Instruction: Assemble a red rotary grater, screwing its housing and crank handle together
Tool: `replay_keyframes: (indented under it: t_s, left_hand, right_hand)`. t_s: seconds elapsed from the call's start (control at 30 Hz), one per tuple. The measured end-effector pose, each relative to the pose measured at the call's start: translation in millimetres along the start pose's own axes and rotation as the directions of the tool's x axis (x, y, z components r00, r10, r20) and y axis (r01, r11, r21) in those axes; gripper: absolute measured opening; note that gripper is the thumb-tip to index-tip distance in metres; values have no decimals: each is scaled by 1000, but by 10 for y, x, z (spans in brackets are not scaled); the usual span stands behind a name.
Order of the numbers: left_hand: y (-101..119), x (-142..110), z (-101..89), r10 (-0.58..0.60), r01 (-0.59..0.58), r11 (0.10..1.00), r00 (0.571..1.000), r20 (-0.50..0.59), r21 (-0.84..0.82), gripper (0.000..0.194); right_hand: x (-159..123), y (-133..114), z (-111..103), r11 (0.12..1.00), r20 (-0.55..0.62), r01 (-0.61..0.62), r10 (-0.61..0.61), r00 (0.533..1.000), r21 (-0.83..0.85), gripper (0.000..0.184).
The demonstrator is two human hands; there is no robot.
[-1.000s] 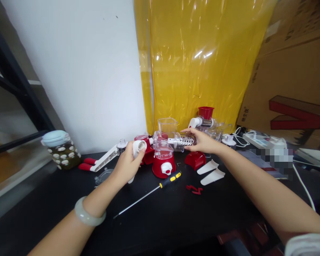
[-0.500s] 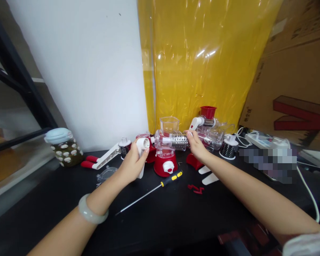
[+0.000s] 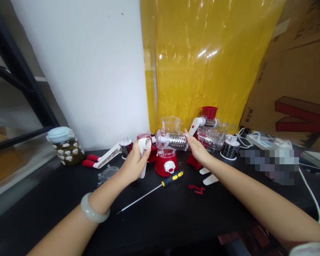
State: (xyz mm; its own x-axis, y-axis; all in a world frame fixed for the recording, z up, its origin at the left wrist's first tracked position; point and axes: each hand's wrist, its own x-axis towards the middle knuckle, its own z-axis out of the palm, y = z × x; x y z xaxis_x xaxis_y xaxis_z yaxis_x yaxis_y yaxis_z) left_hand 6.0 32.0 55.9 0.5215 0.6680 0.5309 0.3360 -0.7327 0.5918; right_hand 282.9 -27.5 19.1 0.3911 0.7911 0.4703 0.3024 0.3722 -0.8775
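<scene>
My left hand (image 3: 136, 160) is closed around a white crank handle (image 3: 144, 144), its round socket end up by the thumb. A rotary grater (image 3: 169, 166) with a red base, a white knob and a clear housing stands before me. Inside its housing lies a perforated metal grater drum (image 3: 177, 140) on its side. My right hand (image 3: 198, 148) is at the drum's right end, fingers stretched out against it; exactly where they touch is partly hidden. On the table in front lies a screwdriver (image 3: 172, 178) with a black and yellow handle.
A second rotary grater (image 3: 210, 137) and a drum (image 3: 229, 147) stand right of the hands. Another drum (image 3: 126, 147) and a red-ended crank (image 3: 105, 160) lie left. Small red pieces (image 3: 197, 189) sit near the screwdriver. A patterned jar (image 3: 66, 147) stands far left.
The grater drum has slid left, deeper into the clear housing. My right hand has gone from holding its end to lying against it with straighter fingers. My left hand still holds the crank handle.
</scene>
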Motion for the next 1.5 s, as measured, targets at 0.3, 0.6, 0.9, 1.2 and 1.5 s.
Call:
replay_keyframes:
  t_s: [0.3, 0.6, 0.9, 1.2, 1.5]
  left_hand:
    - [36, 0, -2, 7, -6, 1000, 1000, -24, 15, 40]
    - [2, -1, 16, 19, -19, 1000, 999, -35, 20, 44]
    - [-14, -3, 28, 63, -64, 998, 996, -59, -21, 48]
    - [61, -79, 133, -107, 140, 861, 990, 95, -489, 48]
    - [132, -96, 101, -78, 174, 761, 981, 178, -625, 56]
  right_hand:
    - [-70, -214, -7, 974, 72, -116, 104, 992, 193, 38]
    - [-19, -313, -41, 872, 177, -282, 229, 957, 400, 42]
    - [-69, -329, 16, 855, 178, -255, 193, 965, 453, 37]
    - [-120, -331, 80, 882, 116, -215, 183, 976, 419, 39]
    - [-132, -332, 99, 891, 102, -186, 158, 982, 415, 38]
